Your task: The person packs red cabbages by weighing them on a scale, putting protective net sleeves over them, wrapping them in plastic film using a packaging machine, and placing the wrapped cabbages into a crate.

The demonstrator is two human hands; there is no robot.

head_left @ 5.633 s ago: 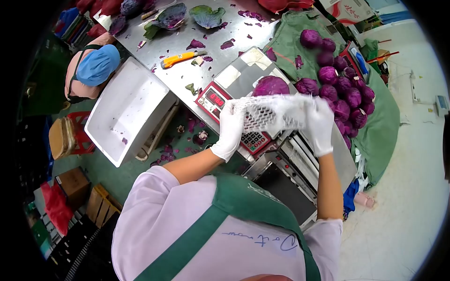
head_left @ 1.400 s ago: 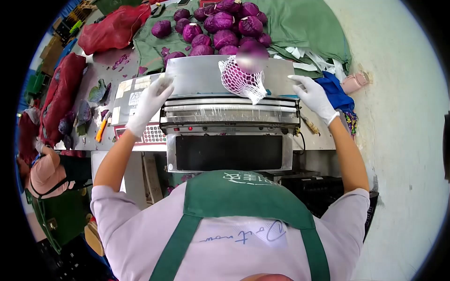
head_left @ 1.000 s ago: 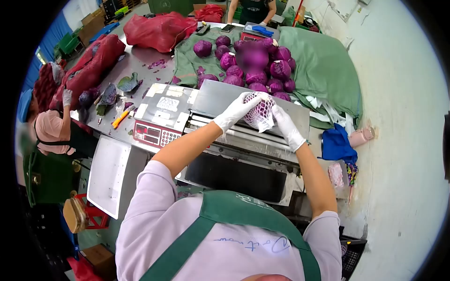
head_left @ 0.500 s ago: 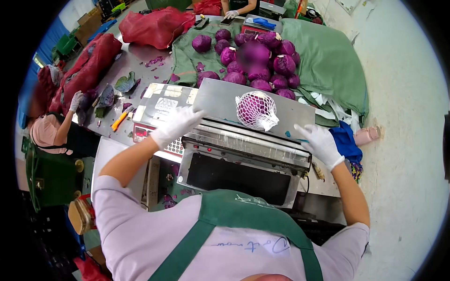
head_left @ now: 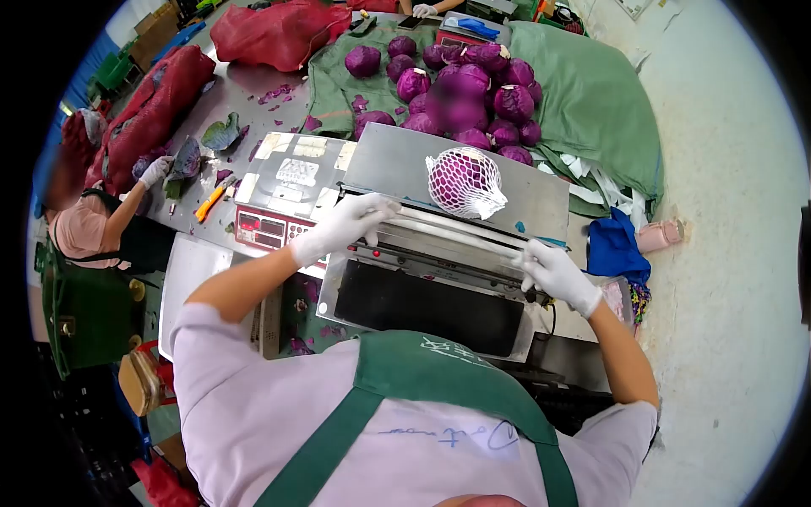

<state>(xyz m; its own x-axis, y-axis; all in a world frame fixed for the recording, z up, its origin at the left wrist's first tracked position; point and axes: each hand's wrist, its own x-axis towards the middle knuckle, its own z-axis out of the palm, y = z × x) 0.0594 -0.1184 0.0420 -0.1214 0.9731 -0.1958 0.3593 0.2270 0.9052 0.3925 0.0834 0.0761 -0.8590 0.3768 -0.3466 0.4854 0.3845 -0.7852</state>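
Both hands wear white gloves at a film wrapping machine (head_left: 541,188). My left hand (head_left: 348,228) is closed, fingertips pinched at the left end of a pale strip of cling film (head_left: 456,234). At the strip's right end my right hand (head_left: 557,275) has its fingers curled in. The film lies along the machine's front bar; its thin edges are hard to make out. Beyond it, a purple cabbage (head_left: 463,173) in a white foam net rests on the metal top, touched by neither hand. The black pad (head_left: 431,317) is nearer my body.
Several purple cabbages (head_left: 411,84) lie on green cloth behind the machine. A scale (head_left: 269,226) stands to the left, near a yellow-handled knife (head_left: 209,203). Red sacks (head_left: 279,34) lie farther back. At left, a co-worker's gloved hand (head_left: 156,171) touches leaves. A wall (head_left: 726,253) borders the right.
Both hands have moved inward to the machine's front bar, and their spread fingers have closed on the film. The netted cabbage stays on the metal top. The co-worker's hand at left has shifted slightly right.
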